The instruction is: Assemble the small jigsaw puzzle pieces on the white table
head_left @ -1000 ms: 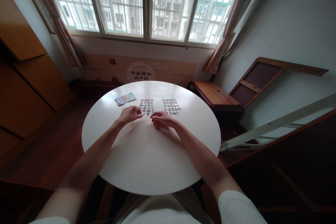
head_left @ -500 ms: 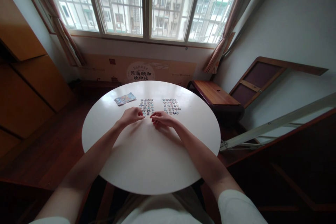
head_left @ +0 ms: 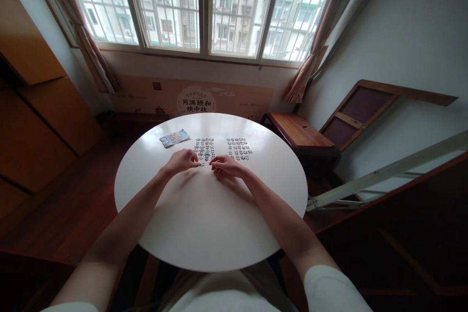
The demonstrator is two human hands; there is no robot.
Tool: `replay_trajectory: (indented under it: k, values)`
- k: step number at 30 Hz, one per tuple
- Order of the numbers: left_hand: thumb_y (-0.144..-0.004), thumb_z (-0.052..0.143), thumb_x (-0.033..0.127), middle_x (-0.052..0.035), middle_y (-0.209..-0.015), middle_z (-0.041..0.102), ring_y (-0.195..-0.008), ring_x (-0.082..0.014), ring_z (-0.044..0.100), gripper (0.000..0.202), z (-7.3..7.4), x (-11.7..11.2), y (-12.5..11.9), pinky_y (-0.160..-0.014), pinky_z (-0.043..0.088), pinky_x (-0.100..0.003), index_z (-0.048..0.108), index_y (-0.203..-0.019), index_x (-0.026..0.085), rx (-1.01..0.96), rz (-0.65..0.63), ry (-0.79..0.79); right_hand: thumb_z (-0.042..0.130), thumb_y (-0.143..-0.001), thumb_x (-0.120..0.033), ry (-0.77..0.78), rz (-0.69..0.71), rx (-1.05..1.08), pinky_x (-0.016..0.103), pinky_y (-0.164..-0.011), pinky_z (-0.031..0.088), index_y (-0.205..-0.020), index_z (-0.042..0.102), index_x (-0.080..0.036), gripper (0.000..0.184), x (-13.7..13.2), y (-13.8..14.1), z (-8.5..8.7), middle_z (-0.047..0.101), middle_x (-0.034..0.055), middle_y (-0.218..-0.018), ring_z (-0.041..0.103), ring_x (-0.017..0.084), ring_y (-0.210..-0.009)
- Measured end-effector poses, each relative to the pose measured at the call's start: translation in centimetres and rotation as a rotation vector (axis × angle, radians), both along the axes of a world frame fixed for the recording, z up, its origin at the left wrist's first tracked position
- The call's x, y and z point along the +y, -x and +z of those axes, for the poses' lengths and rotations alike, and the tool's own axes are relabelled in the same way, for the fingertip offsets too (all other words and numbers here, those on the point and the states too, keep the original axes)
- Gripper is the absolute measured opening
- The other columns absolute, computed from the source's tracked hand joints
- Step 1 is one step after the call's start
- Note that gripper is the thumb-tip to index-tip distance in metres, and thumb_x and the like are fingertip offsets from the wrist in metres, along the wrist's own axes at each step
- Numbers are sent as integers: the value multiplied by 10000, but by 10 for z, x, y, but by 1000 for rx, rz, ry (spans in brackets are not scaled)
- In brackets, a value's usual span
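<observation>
A person worked with both hands over jigsaw pieces on a round white table (head_left: 212, 224) beneath a barred window (head_left: 236, 9). The left hand (head_left: 183, 160) reached to the near edge of the left group of pieces (head_left: 204, 142), its fingers curled toward the thumb and covering part of that group's lower left corner. A single small piece (head_left: 202, 165) showed at the fingertips; whether they pinched it or only touched it could not be told. The right hand (head_left: 227, 165) lay just to the right, apart from the left, with its fingers bent and its palm turned out of sight, so that it was impossible to tell if it gripped anything. The right group of pieces (head_left: 239, 147) sat beyond that hand, across a strip of bare tabletop from the left group. The pictures on the pieces were too small to make out. A colorful printed sheet (head_left: 174, 138) lay to the left of the 2 groups, its design blurred. The table's far edge hid the bottom of a tan poster (head_left: 226, 95) below the window. The lower frame edge cut off the white sleeves (head_left: 334, 287) and the person's lap, while deep shadow obscured the lower right corner.
</observation>
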State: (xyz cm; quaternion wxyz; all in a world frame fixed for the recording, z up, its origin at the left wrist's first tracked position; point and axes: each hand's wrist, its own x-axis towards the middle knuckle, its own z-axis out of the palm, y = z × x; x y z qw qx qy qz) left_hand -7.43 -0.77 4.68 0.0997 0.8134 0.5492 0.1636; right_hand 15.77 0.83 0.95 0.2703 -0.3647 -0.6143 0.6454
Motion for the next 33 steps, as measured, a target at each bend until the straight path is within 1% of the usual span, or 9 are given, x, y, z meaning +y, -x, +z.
replay_trajectory:
  k: [5, 8, 12, 20, 26, 33]
  values:
    - [-709, 676, 447, -7, -754, 705, -682, -164, 621, 256, 1, 2, 3, -582, 374, -239, 752, -821, 230, -27, -18, -3, 705, -806, -271, 6, -6, -2, 219, -508, 536, -882, 652, -120, 177, 0, 1, 1, 652, 40, -693, 627, 118, -578]
    - [-723, 670, 454, -4, -761, 701, -675, -162, 616, 281, -3, 1, -4, -578, 362, -239, 755, -884, 240, 7, -34, 5, 706, -805, -281, 5, -12, -10, 226, -508, 539, -890, 650, -118, 191, 0, 1, 1, 656, 40, -695, 627, 118, -568]
    - [-762, 641, 421, 3, -762, 702, -685, -152, 614, 272, -7, -1, -13, -588, 361, -231, 754, -941, 251, 58, -50, -1, 714, -800, -293, 3, -7, -10, 219, -504, 540, -889, 646, -115, 210, -1, 1, 1, 658, 38, -687, 627, 113, -559]
    - [-784, 615, 356, 0, -780, 713, -711, -153, 621, 220, -5, -2, -13, -601, 375, -224, 779, -909, 281, 83, -45, 34, 696, -816, -273, -2, -11, -11, 214, -507, 536, -894, 649, -118, 180, -1, 2, 1, 662, 42, -693, 626, 113, -562]
    - [-787, 612, 358, -7, -794, 721, -732, -163, 628, 218, -7, 0, -11, -598, 373, -230, 779, -900, 273, 94, -22, 17, 695, -815, -265, -13, -13, -9, 206, -495, 527, -893, 648, -115, 176, -1, 2, 1, 657, 36, -687, 621, 108, -543]
    - [-794, 597, 353, -9, -816, 723, -763, -175, 632, 222, -9, 2, -7, -601, 370, -235, 774, -903, 275, 103, 7, 8, 687, -820, -268, -6, -8, -14, 225, -498, 538, -894, 647, -118, 171, 0, 2, 0, 657, 37, -684, 625, 118, -551]
